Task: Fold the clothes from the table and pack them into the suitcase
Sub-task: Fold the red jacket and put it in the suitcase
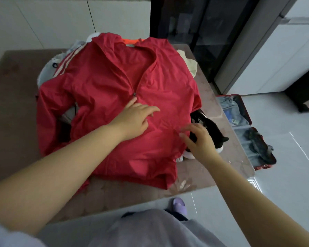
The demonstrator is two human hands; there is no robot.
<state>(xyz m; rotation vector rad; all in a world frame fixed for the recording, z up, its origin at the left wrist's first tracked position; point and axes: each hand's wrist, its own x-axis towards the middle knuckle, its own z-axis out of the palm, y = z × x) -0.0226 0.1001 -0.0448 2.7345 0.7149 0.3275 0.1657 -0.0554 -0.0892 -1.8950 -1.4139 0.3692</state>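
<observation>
Left hand flat, open, on red jacket; right hand loosely open at jacket's right edge; both arms outstretched.

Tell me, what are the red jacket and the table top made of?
The red jacket looks like thin, smooth synthetic cloth, maybe nylon: faint sheen, sharp little creases. The table top looks like a matte brownish cover with a flower pattern, cloth or plastic; I cannot tell which.
</observation>
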